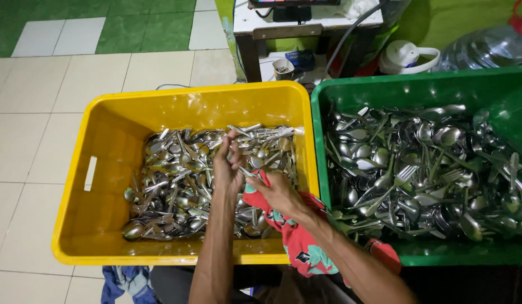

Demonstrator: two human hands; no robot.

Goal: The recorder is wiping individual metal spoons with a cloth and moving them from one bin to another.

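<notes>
Left hand (227,166): held over the yellow crate (112,121), fingers curled around a small bunch of metal cutlery (238,163) — closed on it, knuckles turned upward.
Right hand (279,192): closed on a red patterned cloth (297,239), which is pressed against the end of the cutlery held by the other hand; the cloth is draped back along the forearm and over the crate's near edge.
Held cutlery: gripped above the heap, near the middle-right of the yellow crate; whether spoons or forks are held cannot be told.
Yellow crate: set on a pale tiled floor (30,141), its bottom covered by a heap of spoons (176,186), a slot handle cut in its left wall.
Green crate (418,87): placed just beside the yellow one, touching it on the right, filled with mixed spoons and forks (418,169).
Behind the crates: a clear water jug (486,48) laid on its side, a white lidded container (404,56) — both near the green crate's far rim.
</notes>
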